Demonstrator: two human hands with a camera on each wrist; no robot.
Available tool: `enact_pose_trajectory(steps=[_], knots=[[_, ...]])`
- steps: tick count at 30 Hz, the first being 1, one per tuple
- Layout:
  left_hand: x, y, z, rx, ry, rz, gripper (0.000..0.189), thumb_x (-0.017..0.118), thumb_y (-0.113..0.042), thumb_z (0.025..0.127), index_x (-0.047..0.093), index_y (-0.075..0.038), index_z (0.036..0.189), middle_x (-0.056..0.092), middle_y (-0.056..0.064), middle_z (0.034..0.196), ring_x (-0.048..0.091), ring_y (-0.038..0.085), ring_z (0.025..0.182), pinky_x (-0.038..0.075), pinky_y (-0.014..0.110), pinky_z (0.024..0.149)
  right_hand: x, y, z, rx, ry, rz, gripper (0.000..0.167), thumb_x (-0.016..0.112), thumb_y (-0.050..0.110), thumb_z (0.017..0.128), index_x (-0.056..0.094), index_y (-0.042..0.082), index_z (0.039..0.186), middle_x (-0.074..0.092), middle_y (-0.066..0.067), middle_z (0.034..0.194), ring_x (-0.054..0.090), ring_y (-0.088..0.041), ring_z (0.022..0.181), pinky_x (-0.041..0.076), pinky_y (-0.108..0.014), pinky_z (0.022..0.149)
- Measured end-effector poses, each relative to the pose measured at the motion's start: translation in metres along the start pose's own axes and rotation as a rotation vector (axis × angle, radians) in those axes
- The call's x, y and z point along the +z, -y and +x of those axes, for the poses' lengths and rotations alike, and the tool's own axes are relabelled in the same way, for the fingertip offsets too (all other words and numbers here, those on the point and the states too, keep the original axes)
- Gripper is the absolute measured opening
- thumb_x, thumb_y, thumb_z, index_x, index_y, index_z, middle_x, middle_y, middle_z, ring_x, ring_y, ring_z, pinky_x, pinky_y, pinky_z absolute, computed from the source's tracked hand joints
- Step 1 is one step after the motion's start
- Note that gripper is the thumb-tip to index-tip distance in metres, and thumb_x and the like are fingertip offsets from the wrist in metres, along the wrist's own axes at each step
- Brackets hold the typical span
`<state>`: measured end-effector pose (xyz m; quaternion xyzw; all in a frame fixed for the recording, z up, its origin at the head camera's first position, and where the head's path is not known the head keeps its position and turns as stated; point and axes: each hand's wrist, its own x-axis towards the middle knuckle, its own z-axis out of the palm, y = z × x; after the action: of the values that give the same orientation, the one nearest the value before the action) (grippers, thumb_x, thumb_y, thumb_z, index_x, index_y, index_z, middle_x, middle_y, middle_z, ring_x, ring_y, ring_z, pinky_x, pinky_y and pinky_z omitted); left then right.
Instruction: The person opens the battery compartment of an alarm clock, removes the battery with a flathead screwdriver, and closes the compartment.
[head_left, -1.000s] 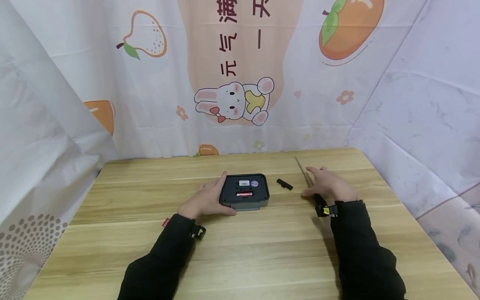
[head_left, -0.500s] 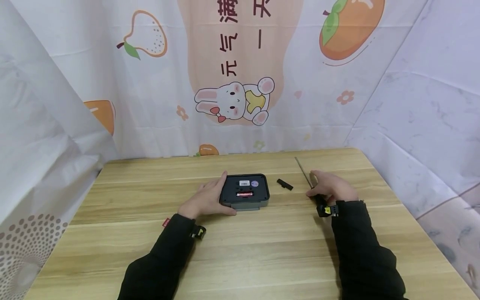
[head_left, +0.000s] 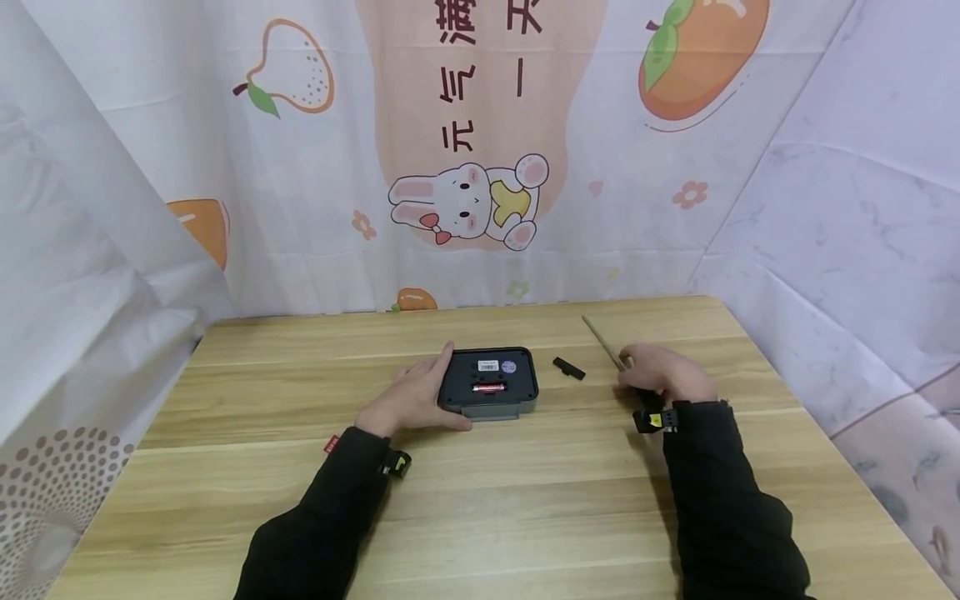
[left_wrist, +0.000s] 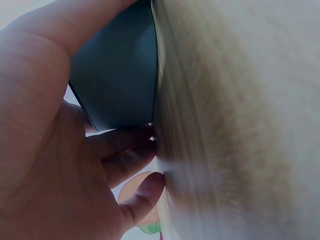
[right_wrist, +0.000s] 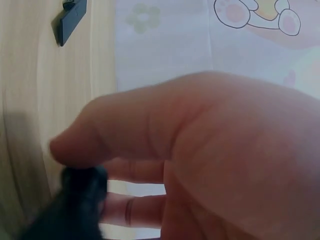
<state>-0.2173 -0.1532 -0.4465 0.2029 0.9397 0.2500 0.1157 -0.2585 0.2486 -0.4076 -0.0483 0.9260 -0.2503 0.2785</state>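
Right hand (head_left: 663, 371) curls round a slim screwdriver (head_left: 603, 342), its thumb and fingers pinched on the black handle, which blurs in the right wrist view. Left hand (head_left: 412, 400) clasps the left end of a black-and-grey battery-powered device (head_left: 489, 377), thumb along the near side and fingers behind.

White backdrop cloth (head_left: 300, 183) fills the far side, printed with fruit and a rabbit (head_left: 472, 204) lying sideways; its dark red characters read 元气满 and 一天, running up to the top edge. Before it spreads a wood-grain table (head_left: 525, 517). Black sleeves (head_left: 315, 517) cover both forearms. On the device's upturned panel sit a white label (head_left: 488, 366) and, at its 3 o'clock, a round purple sticker (head_left: 509, 367); the print on both is too small to read. A red tag (head_left: 331, 444) by the left cuff bears marks that are likewise illegible.

From the right hand, the device lies well apart at 9 o'clock; from the left, it is at 3 o'clock, touching. The screwdriver's shaft points from its grip toward 11 o'clock. Between device and right hand lies a small black battery cover (head_left: 569, 368), at the device's 3 o'clock. Smaller still, a red-and-silver battery (head_left: 489, 387) rests crosswise in the uncovered slot, at 6 o'clock from the white label.
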Motion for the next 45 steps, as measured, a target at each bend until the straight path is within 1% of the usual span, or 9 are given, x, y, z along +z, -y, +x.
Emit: enact_pose_trajectory(steps=[5, 8, 10, 13, 15, 20, 26, 38, 45], knots=[[0.001, 0.000, 0.002, 0.013, 0.006, -0.001, 0.134, 0.086, -0.061, 0.071, 0.004, -0.010, 0.164, 0.032, 0.018, 0.161, 0.030, 0.037, 0.146, 0.017, 0.055, 0.118, -0.003, 0.000, 0.002, -0.072, -0.051, -0.147, 0.057, 0.050, 0.017, 0.095, 0.044, -0.010, 0.144, 0.053, -0.028, 0.127, 0.054, -0.031, 0.089, 0.046, -0.041, 0.075], [0.000, 0.000, 0.005, 0.036, -0.006, -0.010, 0.134, 0.086, -0.059, 0.072, 0.004, -0.008, 0.164, 0.034, 0.020, 0.159, 0.034, 0.037, 0.144, 0.020, 0.056, 0.116, -0.006, 0.001, 0.002, -0.107, -0.083, -0.143, 0.046, 0.045, 0.017, 0.099, 0.050, -0.010, 0.137, 0.055, -0.025, 0.121, 0.051, -0.028, 0.085, 0.041, -0.041, 0.073], [-0.002, -0.001, 0.007, 0.043, -0.017, -0.017, 0.133, 0.087, -0.058, 0.072, 0.005, -0.008, 0.164, 0.035, 0.020, 0.159, 0.034, 0.036, 0.144, 0.020, 0.056, 0.116, -0.009, 0.002, 0.002, -0.138, -0.108, -0.130, 0.029, 0.044, 0.015, 0.102, 0.057, -0.007, 0.116, 0.054, -0.019, 0.102, 0.045, -0.024, 0.075, 0.037, -0.039, 0.068], [-0.005, -0.003, 0.008, 0.039, -0.026, -0.023, 0.133, 0.088, -0.057, 0.071, 0.005, -0.009, 0.164, 0.034, 0.018, 0.160, 0.032, 0.035, 0.146, 0.019, 0.055, 0.117, -0.013, 0.003, 0.002, -0.184, -0.142, -0.127, 0.017, 0.045, 0.013, 0.104, 0.051, 0.000, 0.094, 0.043, -0.009, 0.083, 0.037, -0.020, 0.066, 0.034, -0.037, 0.063], [-0.007, -0.004, 0.007, 0.034, -0.017, -0.017, 0.134, 0.088, -0.058, 0.071, 0.005, -0.009, 0.164, 0.033, 0.018, 0.160, 0.030, 0.034, 0.146, 0.018, 0.055, 0.117, -0.013, 0.002, 0.002, -0.174, -0.122, -0.091, 0.018, 0.044, 0.015, 0.106, 0.051, 0.001, 0.098, 0.037, -0.006, 0.077, 0.035, -0.019, 0.060, 0.036, -0.034, 0.057], [-0.006, -0.003, 0.003, 0.036, -0.012, -0.014, 0.133, 0.088, -0.058, 0.071, 0.006, -0.007, 0.164, 0.034, 0.019, 0.160, 0.031, 0.035, 0.146, 0.019, 0.056, 0.117, -0.009, 0.004, -0.001, -0.147, -0.096, -0.029, 0.041, 0.045, 0.027, 0.109, 0.049, 0.002, 0.142, 0.050, -0.011, 0.084, 0.039, -0.018, 0.054, 0.040, -0.034, 0.050], [-0.005, -0.001, -0.002, 0.030, -0.025, -0.034, 0.133, 0.088, -0.056, 0.071, 0.007, -0.007, 0.164, 0.034, 0.018, 0.160, 0.031, 0.036, 0.146, 0.020, 0.058, 0.115, -0.010, 0.014, -0.002, -0.213, -0.234, -0.119, 0.043, 0.047, 0.032, 0.109, 0.054, -0.003, 0.133, 0.062, -0.021, 0.112, 0.053, -0.026, 0.077, 0.042, -0.039, 0.067], [-0.001, -0.001, 0.000, 0.029, -0.015, -0.039, 0.135, 0.089, -0.057, 0.070, 0.006, -0.007, 0.164, 0.034, 0.018, 0.160, 0.031, 0.035, 0.146, 0.020, 0.058, 0.115, -0.020, 0.058, -0.051, -0.408, -0.286, -0.029, 0.032, 0.052, 0.030, 0.108, 0.052, 0.004, 0.125, 0.056, -0.008, 0.082, 0.049, -0.020, 0.066, 0.042, -0.038, 0.065], [0.002, 0.000, 0.000, 0.040, -0.023, -0.020, 0.133, 0.088, -0.056, 0.071, 0.007, -0.006, 0.163, 0.036, 0.019, 0.158, 0.033, 0.035, 0.145, 0.022, 0.058, 0.114, -0.018, 0.070, -0.075, -0.431, -0.333, 0.064, 0.035, 0.063, 0.026, 0.103, 0.055, 0.009, 0.132, 0.063, -0.011, 0.095, 0.058, -0.023, 0.066, 0.053, -0.038, 0.056]])
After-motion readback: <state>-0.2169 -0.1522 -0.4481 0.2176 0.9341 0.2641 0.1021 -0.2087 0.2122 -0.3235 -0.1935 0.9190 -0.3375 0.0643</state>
